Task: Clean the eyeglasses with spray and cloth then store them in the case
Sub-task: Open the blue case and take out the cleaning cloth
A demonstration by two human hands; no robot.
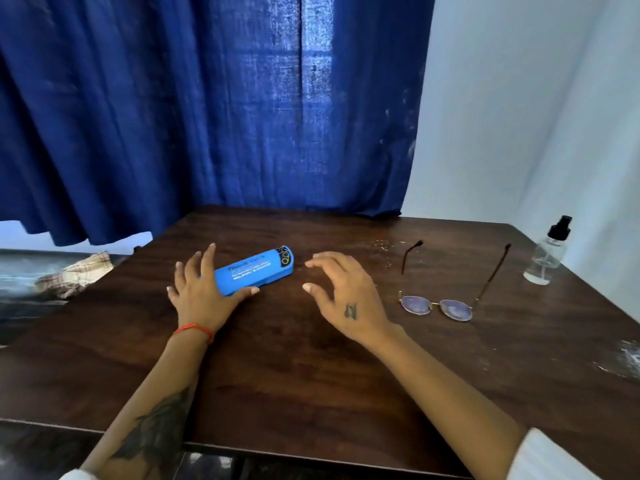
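A blue eyeglass case (256,270) lies closed on the dark wooden table (294,375), left of centre. My left hand (201,289) rests at its left end, with the thumb along the case's near side and the fingers spread. My right hand (341,296) hovers just right of the case, fingers loosely bent, holding nothing. The gold-rimmed eyeglasses (440,306) lie further right with both arms unfolded and pointing away. A clear spray bottle (547,254) with a black pump stands at the table's far right edge.
A blue curtain (207,116) hangs behind the table. A checked cloth (76,275) lies off the table's left side. White smudges (623,362) mark the right edge of the table.
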